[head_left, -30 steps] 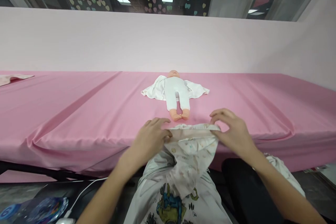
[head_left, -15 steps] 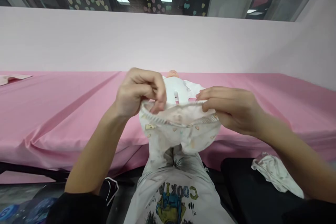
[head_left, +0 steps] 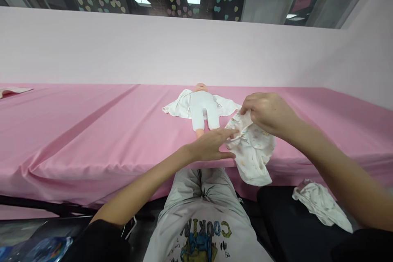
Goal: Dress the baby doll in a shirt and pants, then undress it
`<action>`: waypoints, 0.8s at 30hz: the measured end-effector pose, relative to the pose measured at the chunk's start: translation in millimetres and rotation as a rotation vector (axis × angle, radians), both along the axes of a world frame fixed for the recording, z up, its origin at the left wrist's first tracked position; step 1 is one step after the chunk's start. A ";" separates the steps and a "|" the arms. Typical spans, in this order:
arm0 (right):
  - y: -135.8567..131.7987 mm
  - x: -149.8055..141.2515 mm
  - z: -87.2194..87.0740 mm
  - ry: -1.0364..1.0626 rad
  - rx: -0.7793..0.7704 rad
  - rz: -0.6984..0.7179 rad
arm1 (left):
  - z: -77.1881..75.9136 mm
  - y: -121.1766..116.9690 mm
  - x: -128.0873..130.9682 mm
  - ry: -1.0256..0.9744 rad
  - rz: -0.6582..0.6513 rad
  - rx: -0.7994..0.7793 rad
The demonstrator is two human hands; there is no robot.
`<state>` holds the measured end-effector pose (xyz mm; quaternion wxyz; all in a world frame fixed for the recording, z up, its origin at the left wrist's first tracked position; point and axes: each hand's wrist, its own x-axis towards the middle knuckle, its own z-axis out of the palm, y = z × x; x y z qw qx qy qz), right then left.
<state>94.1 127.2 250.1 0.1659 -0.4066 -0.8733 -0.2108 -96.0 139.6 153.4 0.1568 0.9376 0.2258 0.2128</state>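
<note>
A pair of white baby pants (head_left: 253,151) with a small coloured print and a gathered elastic waistband hangs at the table's front edge. My right hand (head_left: 267,112) is closed on its waistband from above. My left hand (head_left: 215,144) is at the waist opening, fingers stretched out and thumb apart, with the fingertips against the cloth. Behind them a baby doll (head_left: 201,102) lies on its back, feet towards me, wearing white leggings or a bodysuit. A white jacket-like garment (head_left: 181,105) is spread out under it, a sleeve to each side.
Pink cloth (head_left: 92,131) covers the table, with a pale wall (head_left: 153,49) behind. A crumpled white cloth (head_left: 322,204) lies on a black seat (head_left: 276,213) at lower right. A plastic bottle (head_left: 46,249) shows at lower left, a folded cloth (head_left: 14,90) far left.
The pants have moved from the middle to the right and now hang from my right hand. My left hand has let go of the left waistband side and come across, fingers extended.
</note>
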 end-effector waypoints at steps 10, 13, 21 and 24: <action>-9.3 -1.0 3.9 0.336 -0.264 0.100 | 50.0 8.5 -27.8 -0.465 0.136 -0.268; -20.8 -25.9 -4.6 0.702 -0.576 0.316 | 67.8 4.5 -25.1 -0.586 0.129 -0.291; 3.0 -30.9 -8.4 0.917 -1.068 0.277 | 87.8 14.5 -58.4 -0.365 0.080 -0.453; 21.6 -11.9 21.6 0.684 -0.954 0.185 | 105.6 29.2 -67.0 -0.065 0.032 -0.372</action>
